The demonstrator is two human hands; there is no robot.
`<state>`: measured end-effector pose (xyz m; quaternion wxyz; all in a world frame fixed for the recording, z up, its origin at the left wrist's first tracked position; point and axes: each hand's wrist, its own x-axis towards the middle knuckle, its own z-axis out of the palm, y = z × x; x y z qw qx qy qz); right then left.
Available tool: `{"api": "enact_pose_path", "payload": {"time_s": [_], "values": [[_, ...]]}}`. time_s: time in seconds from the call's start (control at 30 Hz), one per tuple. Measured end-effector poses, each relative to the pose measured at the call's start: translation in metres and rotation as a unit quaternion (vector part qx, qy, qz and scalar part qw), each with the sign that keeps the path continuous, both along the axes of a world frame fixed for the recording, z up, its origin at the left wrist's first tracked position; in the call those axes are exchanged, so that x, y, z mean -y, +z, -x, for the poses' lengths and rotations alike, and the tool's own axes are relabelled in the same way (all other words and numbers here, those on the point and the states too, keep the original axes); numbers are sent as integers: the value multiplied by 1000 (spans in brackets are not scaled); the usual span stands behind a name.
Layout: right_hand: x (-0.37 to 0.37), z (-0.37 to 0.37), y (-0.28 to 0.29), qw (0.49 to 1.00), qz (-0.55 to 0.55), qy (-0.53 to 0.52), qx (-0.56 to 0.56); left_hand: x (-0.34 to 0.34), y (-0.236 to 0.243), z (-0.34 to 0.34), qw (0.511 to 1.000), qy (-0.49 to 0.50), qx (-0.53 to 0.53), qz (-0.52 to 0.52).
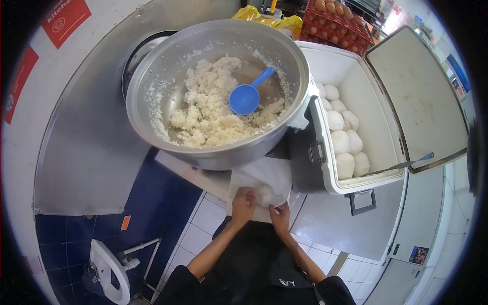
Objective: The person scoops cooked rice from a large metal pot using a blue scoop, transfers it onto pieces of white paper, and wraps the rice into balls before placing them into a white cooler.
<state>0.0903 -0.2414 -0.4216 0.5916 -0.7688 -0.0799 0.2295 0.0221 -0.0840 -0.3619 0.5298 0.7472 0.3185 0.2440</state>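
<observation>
A sheet of white wrapping paper (pixel 262 170) lies at the counter's near edge, with a portion of white rice (pixel 265 192) showing on it, partly covered by the paper. My left hand (pixel 244 204) grips the paper at its left side, fingers bent together. On the right, my right hand (pixel 279 216) pinches the paper's near edge close to the rice. Just beyond stands a large metal pot (pixel 223 161) holding cooked rice (pixel 208 109). A blue scoop (pixel 245 98) rests on that rice.
To the right, an open cooler box (pixel 376 109) contains several round white wrapped bundles (pixel 340 141); its lid (pixel 419 96) is swung back. Red trays (pixel 335 35) of brown eggs are stacked behind. A yellow plastic bag (pixel 274 22) lies behind the pot. A white sink (pixel 109 272) sits at lower left.
</observation>
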Motion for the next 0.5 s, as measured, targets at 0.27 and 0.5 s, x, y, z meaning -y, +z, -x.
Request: {"api": "enact_pose_path", "payload": {"time_s": [0.27,0.5], "values": [[-7,-43,2,986,-14,-64,-153,10,22,13,982,-88,-69,-154],[2,-84,-11,992,-18,71,102,-11,20,24,912,-180,-123,-346]]}}
